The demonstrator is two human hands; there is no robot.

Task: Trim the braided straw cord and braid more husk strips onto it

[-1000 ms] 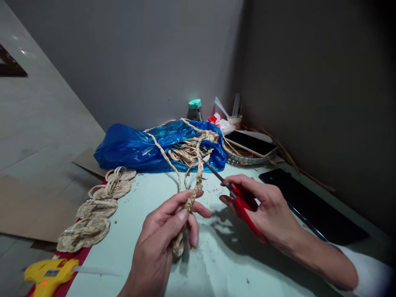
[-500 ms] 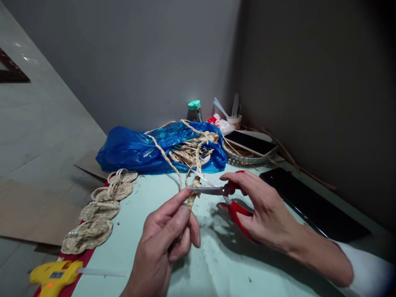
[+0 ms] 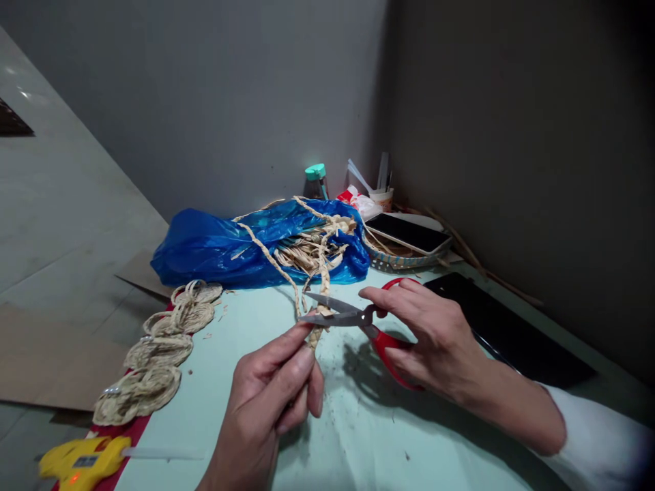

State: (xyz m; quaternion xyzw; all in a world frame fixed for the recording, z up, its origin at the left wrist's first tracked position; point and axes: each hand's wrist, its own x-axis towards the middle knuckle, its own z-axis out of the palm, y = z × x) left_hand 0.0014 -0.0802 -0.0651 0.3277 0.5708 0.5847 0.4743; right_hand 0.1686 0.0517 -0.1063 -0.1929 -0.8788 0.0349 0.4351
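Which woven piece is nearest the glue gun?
The frontmost woven piece, just beyond the yellow glue gun; the other three lie farther back.

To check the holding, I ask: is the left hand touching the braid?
Touching. The head view shows the left hand pinching the braid between thumb and fingers.

Noted red and grey on scissors (image 3: pixel 365 316); plaited tan pattern on braid (image 3: pixel 324 276); blue on bag (image 3: pixel 205 245); yellow on glue gun (image 3: pixel 84 462); pale green on tabletop (image 3: pixel 353 429).
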